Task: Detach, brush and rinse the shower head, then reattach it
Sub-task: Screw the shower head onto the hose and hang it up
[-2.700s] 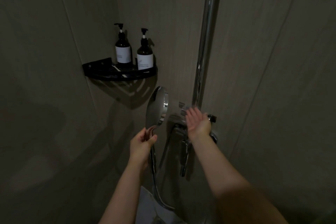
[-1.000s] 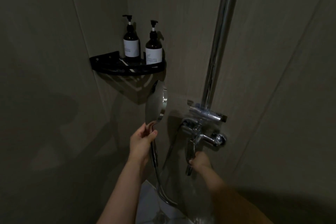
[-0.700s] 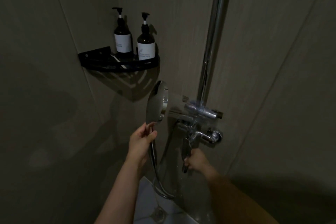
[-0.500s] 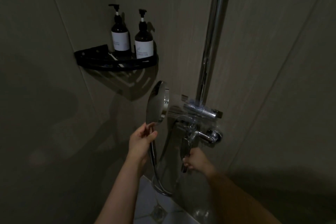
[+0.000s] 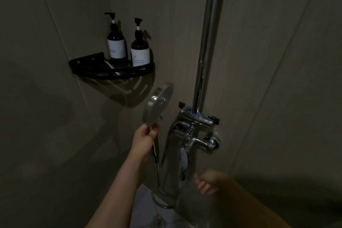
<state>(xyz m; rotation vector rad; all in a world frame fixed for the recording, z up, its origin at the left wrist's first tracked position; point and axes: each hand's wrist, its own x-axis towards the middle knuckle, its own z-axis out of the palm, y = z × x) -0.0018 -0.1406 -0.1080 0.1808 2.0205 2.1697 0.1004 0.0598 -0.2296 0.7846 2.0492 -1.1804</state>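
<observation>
The left hand (image 5: 146, 139) has its grip closed round the neck of the shower head (image 5: 158, 105), held upright at 9 o'clock from the mixer valve (image 5: 199, 135). The right hand (image 5: 206, 183), blurred, loosely curled and empty, sits at 5 o'clock below the lever (image 5: 183, 164). A jerk on the lever could send spray outward, or wet fingers could slip. The head is round and chrome, its hose (image 5: 161, 190) looping low.

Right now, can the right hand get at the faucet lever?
Probably yes. The right hand is empty, just below and right of the faucet lever, nothing between them. The left hand holds the shower head off to the side.
</observation>
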